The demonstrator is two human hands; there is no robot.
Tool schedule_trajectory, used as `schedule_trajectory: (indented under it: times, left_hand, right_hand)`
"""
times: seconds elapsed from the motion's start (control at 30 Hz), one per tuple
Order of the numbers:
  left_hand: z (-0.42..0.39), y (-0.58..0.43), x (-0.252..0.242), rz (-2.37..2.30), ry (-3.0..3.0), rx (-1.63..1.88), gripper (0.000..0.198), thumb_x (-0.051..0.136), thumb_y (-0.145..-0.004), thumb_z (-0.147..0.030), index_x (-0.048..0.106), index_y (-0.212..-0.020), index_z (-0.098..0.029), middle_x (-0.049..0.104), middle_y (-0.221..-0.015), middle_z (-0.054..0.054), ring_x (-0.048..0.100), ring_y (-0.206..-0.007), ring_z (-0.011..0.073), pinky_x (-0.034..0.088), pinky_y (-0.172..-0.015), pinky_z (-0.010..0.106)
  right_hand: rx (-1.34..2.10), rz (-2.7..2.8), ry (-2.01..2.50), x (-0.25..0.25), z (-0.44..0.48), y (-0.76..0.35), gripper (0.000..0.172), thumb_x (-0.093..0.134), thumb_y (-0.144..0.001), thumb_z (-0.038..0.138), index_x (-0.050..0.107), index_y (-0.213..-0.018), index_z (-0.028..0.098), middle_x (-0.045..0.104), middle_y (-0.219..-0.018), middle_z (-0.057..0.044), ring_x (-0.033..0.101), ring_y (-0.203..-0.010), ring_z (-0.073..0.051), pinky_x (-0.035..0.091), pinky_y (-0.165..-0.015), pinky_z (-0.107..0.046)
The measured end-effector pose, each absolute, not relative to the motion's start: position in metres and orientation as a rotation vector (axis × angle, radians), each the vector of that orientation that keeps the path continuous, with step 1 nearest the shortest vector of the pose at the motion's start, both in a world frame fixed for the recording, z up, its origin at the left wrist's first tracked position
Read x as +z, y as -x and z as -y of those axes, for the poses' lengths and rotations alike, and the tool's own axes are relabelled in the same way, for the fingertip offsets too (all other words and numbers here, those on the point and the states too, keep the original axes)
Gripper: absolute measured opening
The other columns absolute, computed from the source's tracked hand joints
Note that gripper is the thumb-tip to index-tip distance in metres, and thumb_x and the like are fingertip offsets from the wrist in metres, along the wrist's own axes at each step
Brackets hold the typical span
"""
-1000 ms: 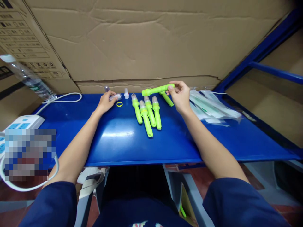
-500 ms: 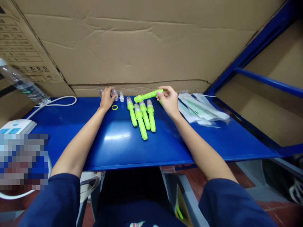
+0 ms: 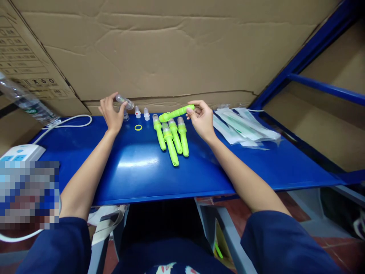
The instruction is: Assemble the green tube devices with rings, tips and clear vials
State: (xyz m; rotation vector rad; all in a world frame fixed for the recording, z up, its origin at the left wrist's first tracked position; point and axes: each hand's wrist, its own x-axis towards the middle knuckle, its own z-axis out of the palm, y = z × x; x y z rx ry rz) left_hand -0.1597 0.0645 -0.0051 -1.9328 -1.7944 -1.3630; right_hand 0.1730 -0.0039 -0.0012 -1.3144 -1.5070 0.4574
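Observation:
My left hand (image 3: 111,113) pinches a clear plastic cap (image 3: 124,101) between thumb and finger, tilted above the table. Another clear cap (image 3: 126,116) stands just beneath it, partly hidden. Two small clear-and-white pieces (image 3: 138,112) with a touch of red stand to the right. A thin yellow ring (image 3: 138,128) lies flat in front of them. My right hand (image 3: 202,117) grips one end of a lime-green plastic handle (image 3: 178,112), held nearly level. Below it lie several lime-green sticks with clear caps (image 3: 171,146), side by side.
Clear plastic sleeves (image 3: 246,126) lie in a pile at the right of the blue table (image 3: 137,182). On the left are a white power strip (image 3: 24,154), its cable and a leaning water bottle (image 3: 30,102). Cardboard (image 3: 171,53) walls the back.
My left hand has lifted the clear cap and drawn it left, uncovering a small clear-and-white piece. The right hand keeps the green handle in almost the same place.

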Motion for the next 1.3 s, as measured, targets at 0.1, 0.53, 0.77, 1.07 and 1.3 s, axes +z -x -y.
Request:
schedule_trajectory:
  times: [0.1,0.53,0.77,1.07,1.3]
  left_hand:
    - [-0.060,0.169,-0.013,1.806,2.054,-1.242,0.050,0.060,-0.096,-0.061,0.060,-0.132,-0.026,0.066,-0.140,0.012,0.048,-0.138,0.0388,0.033,-0.115,0.060]
    - [-0.050,0.143,-0.015,1.619,2.267,-1.191,0.090,0.074,-0.079,-0.076,0.050,-0.151,-0.027,0.037,-0.164,0.023,0.032,-0.152,0.0498,0.032,-0.116,0.071]
    - [-0.015,0.085,-0.010,1.283,2.913,-1.054,0.061,0.054,-0.098,-0.065,0.072,-0.117,-0.011,0.077,-0.095,0.011,0.069,-0.081,0.0212,0.053,-0.081,0.032]
    - [0.012,0.095,-0.004,1.250,3.153,-0.883,0.047,0.047,-0.101,-0.053,0.071,-0.109,-0.013,0.077,-0.080,0.005,0.072,-0.071,0.0187,0.049,-0.067,0.026]
    - [-0.010,0.109,-0.021,1.170,3.067,-1.160,0.052,0.046,-0.102,-0.051,0.047,-0.140,-0.015,0.076,-0.104,0.011,0.074,-0.088,0.0214,0.056,-0.087,0.035]
  right_hand:
    - [0.437,1.512,1.318,-0.002,0.004,-0.173,0.053,0.052,-0.097,0.068,0.059,-0.127,0.026,0.071,-0.114,-0.012,0.074,-0.099,-0.026,0.062,-0.091,-0.040]
    - [0.578,1.373,0.934,-0.025,-0.017,-0.175,0.072,0.072,-0.068,0.090,0.063,-0.102,0.027,0.067,-0.079,-0.003,0.069,-0.069,-0.022,0.061,-0.072,-0.041]
    - [0.875,1.250,0.928,-0.035,-0.017,-0.166,0.074,0.084,-0.057,0.084,0.068,-0.096,0.024,0.072,-0.086,-0.006,0.069,-0.074,-0.022,0.062,-0.080,-0.043]
    - [0.976,1.358,0.938,-0.028,-0.017,-0.174,0.066,0.086,-0.061,0.079,0.071,-0.092,0.023,0.067,-0.072,-0.002,0.061,-0.064,-0.015,0.062,-0.073,-0.037]
    - [1.013,1.439,0.878,-0.019,-0.003,-0.165,0.067,0.086,-0.060,0.081,0.062,-0.087,0.025,0.068,-0.070,0.000,0.070,-0.066,-0.018,0.065,-0.072,-0.036]
